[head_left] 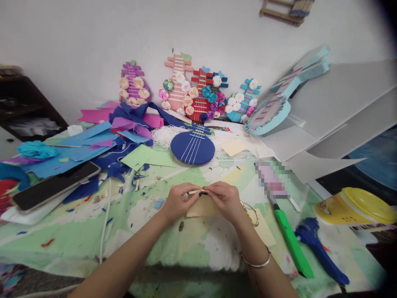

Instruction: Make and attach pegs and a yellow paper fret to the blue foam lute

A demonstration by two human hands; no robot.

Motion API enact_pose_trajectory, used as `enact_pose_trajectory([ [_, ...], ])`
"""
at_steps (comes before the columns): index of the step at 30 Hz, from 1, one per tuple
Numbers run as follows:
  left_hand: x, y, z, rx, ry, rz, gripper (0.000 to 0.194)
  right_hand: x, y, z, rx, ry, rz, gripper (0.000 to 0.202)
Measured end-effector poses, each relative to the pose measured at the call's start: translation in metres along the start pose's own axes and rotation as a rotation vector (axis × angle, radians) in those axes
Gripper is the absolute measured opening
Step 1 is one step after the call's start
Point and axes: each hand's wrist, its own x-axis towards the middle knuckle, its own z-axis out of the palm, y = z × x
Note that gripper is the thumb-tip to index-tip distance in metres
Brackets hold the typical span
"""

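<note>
Head cam, L hand point(180, 201), R hand point(226, 200), stick point(195, 191) btwn

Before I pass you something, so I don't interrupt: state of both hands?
Left hand: closed, pinching a pale strip.
Right hand: closed, fingertips at a small dark piece; exact grip unclear.

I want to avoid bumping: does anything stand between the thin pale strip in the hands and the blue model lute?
Nothing visible does: patterned tablecloth lies between the thin pale strip and the blue model lute. The light-green paper lies left of this gap.
</note>
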Motion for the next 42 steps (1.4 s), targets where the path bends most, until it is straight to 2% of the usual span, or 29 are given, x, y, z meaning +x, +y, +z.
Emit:
enact_pose_trajectory([
  [5, 0.002, -0.003, -0.006, -0.141, -0.080, -0.191, 0.034, 0.000, 0.004, 0.000, -0.102, 0.079, -0.041, 0.013],
  [12, 0.006, 0.001, -0.008, -0.331, -0.226, -0.370, 0.030, -0.001, 0.005, -0.003, -0.180, 0.107, -0.062, 0.014],
  [16, 0.004, 0.000, -0.007, -0.451, -0.248, -0.447, 0.030, -0.001, 0.004, -0.004, -0.199, 0.091, -0.079, 0.013],
  [19, 0.003, -0.002, -0.006, -0.458, -0.236, -0.460, 0.029, -0.001, 0.002, -0.003, -0.230, 0.056, -0.069, 0.013],
  [24, 0.003, -0.005, -0.002, -0.217, -0.096, -0.366, 0.017, -0.001, 0.001, 0.001, -0.263, 0.016, -0.076, 0.010],
  [28, 0.001, -0.007, 0.002, 0.006, 0.058, -0.211, 0.023, -0.001, 0.000, 0.005, -0.264, 0.016, -0.069, 0.012],
  [31, -0.002, -0.009, 0.005, 0.119, 0.125, -0.129, 0.022, -0.001, -0.002, 0.006, -0.266, 0.004, -0.055, 0.012],
  [36, -0.004, -0.007, 0.008, 0.242, 0.125, 0.096, 0.016, -0.002, -0.004, 0.006, -0.271, -0.012, -0.018, 0.015],
  [42, -0.002, -0.008, 0.012, 0.265, 0.079, 0.339, 0.015, -0.001, -0.002, 0.005, -0.130, -0.019, 0.076, 0.020],
])
